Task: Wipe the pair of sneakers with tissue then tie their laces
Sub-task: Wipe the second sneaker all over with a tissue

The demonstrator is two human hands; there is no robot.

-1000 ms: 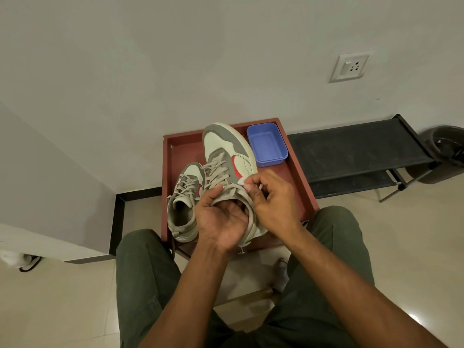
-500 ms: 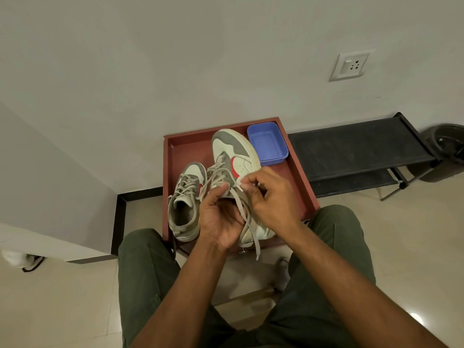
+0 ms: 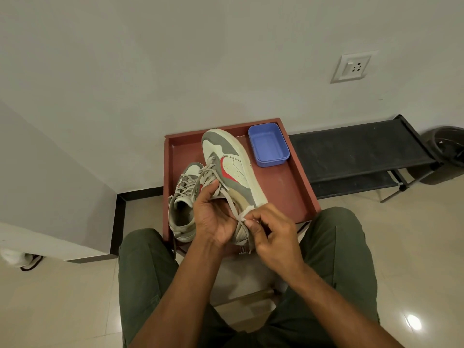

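Over the red-brown tray [image 3: 296, 194], toward 12 o'clock from your knees, your left hand [image 3: 213, 219] grips the raised sneaker [image 3: 231, 167] at its collar, fingers curled round the opening and thumb up near the laces [image 3: 208, 172]. That shoe is tilted on its side, toe pointing to 12 o'clock and its white sole edge turned to 3 o'clock, with the grey, white and red side panel facing you.

Your right hand [image 3: 271, 237], at 3 o'clock of the left one, pinches a small wad of white tissue [image 3: 244, 214] between thumb and fingertips and presses it against the heel end of the sole. One loose lace runs down past the heel and crosses just beside the tissue; its end hangs below the shoe, so the laces are not yet tied.

At 9 o'clock of the held shoe, the second sneaker [image 3: 183, 207] stands upright on the tray, touching the first one, its opening facing up and its laces loosely threaded.

At 1 o'clock on the tray sits a blue plastic tub [image 3: 268, 146], apart from the shoes. Out at 3 o'clock a black rack [image 3: 356, 151] stands against the wall, with a dark bin [image 3: 447, 151] beyond it. A white wall socket [image 3: 351, 67] is set at 1 o'clock above the rack. Your green trouser legs [image 3: 150, 277] frame the lower part of the view.
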